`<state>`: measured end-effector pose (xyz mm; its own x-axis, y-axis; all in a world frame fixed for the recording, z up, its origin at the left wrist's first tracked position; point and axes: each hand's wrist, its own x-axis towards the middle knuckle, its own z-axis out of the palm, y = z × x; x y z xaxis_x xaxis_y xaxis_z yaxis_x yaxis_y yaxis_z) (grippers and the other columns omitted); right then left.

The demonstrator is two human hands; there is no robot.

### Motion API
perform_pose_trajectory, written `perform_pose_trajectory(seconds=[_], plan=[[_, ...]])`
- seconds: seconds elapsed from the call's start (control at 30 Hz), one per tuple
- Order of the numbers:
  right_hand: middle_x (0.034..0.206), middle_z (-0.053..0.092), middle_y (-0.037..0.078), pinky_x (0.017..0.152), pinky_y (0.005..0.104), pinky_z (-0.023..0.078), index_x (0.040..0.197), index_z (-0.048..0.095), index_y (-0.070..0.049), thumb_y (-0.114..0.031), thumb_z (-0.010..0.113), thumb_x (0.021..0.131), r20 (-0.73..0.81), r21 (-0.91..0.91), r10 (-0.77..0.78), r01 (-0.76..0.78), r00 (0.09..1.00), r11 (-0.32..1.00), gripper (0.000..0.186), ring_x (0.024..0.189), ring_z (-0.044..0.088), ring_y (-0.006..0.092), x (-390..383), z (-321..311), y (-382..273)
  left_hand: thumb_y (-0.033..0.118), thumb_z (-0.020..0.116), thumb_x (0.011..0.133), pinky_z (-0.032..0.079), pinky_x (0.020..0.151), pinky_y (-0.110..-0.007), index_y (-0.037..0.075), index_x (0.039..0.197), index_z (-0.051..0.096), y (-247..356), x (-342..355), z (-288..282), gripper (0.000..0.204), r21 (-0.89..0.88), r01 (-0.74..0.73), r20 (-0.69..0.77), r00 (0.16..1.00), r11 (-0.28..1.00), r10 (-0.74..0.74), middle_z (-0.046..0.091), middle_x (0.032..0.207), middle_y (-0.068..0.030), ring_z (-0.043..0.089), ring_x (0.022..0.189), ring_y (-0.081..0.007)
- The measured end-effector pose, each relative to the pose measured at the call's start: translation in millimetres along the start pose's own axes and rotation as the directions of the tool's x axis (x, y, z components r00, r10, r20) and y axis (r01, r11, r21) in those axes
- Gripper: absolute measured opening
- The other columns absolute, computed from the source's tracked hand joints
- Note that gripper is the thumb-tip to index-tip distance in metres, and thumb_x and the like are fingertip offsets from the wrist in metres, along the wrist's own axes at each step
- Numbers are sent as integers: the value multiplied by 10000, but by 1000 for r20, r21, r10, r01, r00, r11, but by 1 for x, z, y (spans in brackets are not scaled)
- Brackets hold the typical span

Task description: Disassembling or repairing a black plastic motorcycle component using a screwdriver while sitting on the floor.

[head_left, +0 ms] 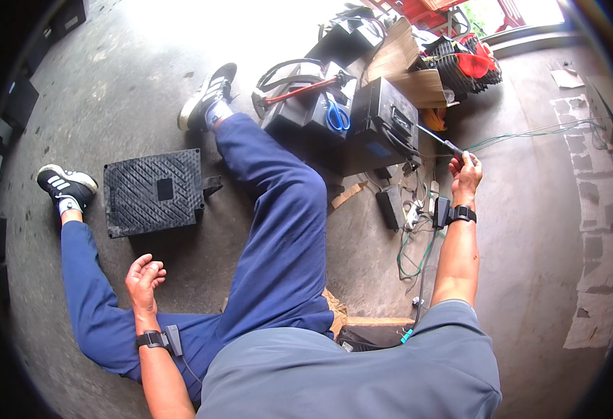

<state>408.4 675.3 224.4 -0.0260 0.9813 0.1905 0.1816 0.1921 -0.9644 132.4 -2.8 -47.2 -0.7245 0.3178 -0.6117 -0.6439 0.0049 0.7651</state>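
My right hand point(466, 173) grips a screwdriver point(454, 148) by its dark handle. Its thin metal shaft points up and left, and the tip is close to the side of a black box-shaped unit point(371, 129) with a recess and cables; I cannot tell whether it touches. My left hand point(146, 279) hangs over my left thigh with its fingers curled in, and whatever they may hold is hidden. Beyond it, on the floor between my legs, lies a black case point(154, 192) with a ribbed top and a small dark rectangle in its middle.
Blue-handled scissors point(337, 116) and a red-framed hacksaw point(299, 92) rest on dark boxes beyond my right knee. Cables and a power strip point(412, 214) lie near my right forearm. Cardboard point(393, 52) and red-black items point(470, 63) are heaped behind. Dark boxes line the left edge.
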Motion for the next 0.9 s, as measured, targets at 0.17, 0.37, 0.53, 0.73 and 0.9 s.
perform_pose_trajectory(seconds=[0.17,0.37,0.53,0.73,0.9], plan=[[875,660,98,518,273,575,1172,503,-46,-158,658,940,45,-76,-4,7,999,997,300,626,658,156,6,6,0,115,661,918,561,655,-251,10,1227,568,2,0,1,339,27,-12,7,1000,1000,12,708,961,-103,692,766,-157],[879,659,97,510,266,573,1181,498,-48,-152,666,934,39,-132,-11,16,999,991,317,629,660,154,4,9,-1,104,682,893,561,660,-262,-10,1211,576,4,0,6,354,-3,-18,11,1000,1000,18,708,953,-102,696,770,-164],[879,661,97,508,262,572,1183,496,-48,-150,672,930,49,-123,-12,18,999,992,324,625,658,151,4,14,4,106,671,904,563,655,-258,-7,1221,568,-1,0,0,352,21,-18,10,1000,1000,18,708,955,-105,694,764,-161],[872,657,95,507,263,569,1179,497,-46,-148,661,938,31,-112,-44,47,999,993,310,623,657,151,9,4,-1,103,673,904,563,655,-257,-10,1221,566,3,0,6,353,11,-19,21,1000,1000,19,707,957,-109,695,766,-163],[863,649,92,518,273,569,1171,500,-45,-151,656,944,31,-56,-59,61,998,997,295,628,658,159,3,8,-12,91,678,896,558,661,-257,-17,1213,571,4,1,5,352,3,-17,21,1000,1000,17,707,958,-112,696,775,-166]])
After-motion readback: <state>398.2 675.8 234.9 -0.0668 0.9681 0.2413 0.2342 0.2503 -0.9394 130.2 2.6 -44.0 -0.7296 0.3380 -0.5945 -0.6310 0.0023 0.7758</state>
